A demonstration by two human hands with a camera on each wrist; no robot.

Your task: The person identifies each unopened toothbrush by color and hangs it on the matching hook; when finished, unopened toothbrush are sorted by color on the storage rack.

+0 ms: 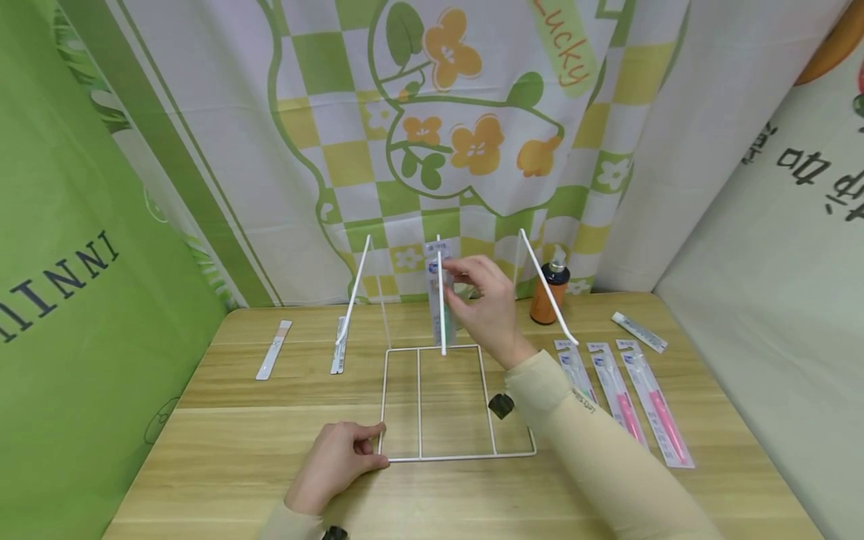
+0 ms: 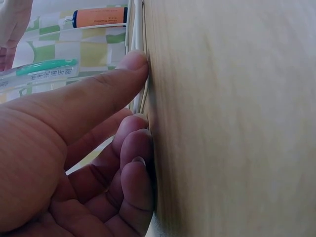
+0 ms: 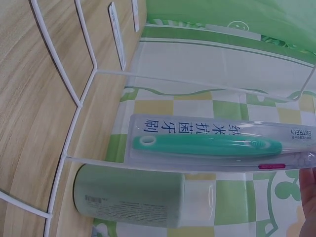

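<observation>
A white wire rack (image 1: 419, 405) with three slanting prongs stands on the table. My left hand (image 1: 340, 459) grips the front left corner of its base, thumb on the front wire; the left wrist view shows the fingertips low at the tabletop. My right hand (image 1: 482, 304) is raised at the middle prong (image 1: 442, 315). Between thumb and fingers it pinches the upper part of a packaged toothbrush (image 3: 207, 144) with a green handle. The pack hangs upright beside that prong, overlapping it in the head view. Whether its top is hooked on the prong I cannot tell.
Several packaged toothbrushes, one a pink toothbrush (image 1: 664, 420), lie at right near a small white tube (image 1: 640, 331). An orange pump bottle (image 1: 548, 296) stands behind them. Two slim sachets, including a white sachet (image 1: 273, 350), lie left. A pale green bottle (image 3: 131, 195) stands near the curtain.
</observation>
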